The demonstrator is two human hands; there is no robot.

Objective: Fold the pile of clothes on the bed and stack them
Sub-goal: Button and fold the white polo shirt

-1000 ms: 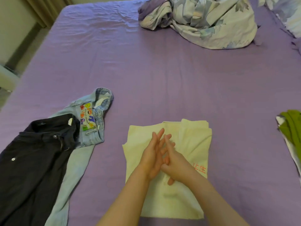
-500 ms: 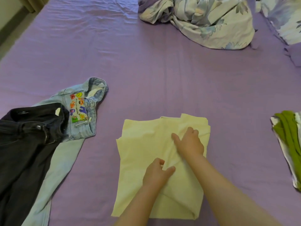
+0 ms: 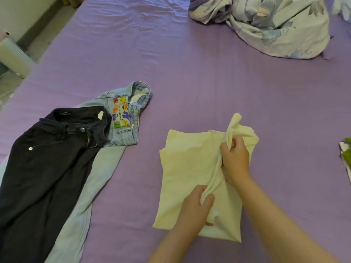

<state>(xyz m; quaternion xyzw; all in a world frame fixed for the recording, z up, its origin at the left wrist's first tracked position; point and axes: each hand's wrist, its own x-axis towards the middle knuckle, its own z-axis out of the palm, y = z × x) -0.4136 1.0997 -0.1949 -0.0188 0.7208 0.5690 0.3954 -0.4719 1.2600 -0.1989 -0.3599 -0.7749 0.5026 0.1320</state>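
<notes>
The pale yellow shirt (image 3: 186, 168), partly folded, lies flat on the purple bed (image 3: 190, 82) at about five o'clock from the middle of the view. A ridge of its cloth is lifted along the right side: the right hand (image 3: 235, 158) has its fingers curled round the upper end of that ridge, and the left hand (image 3: 195, 204) pinches the lower end between thumb and fingers. At nine o'clock of the shirt, well apart, black jeans (image 3: 43, 168) overlap light blue jeans (image 3: 121, 122). At one o'clock, far up the bed, sits a crumpled floral quilt (image 3: 275, 25). At three o'clock, at the frame's edge, shows a green garment (image 3: 346, 154).
</notes>
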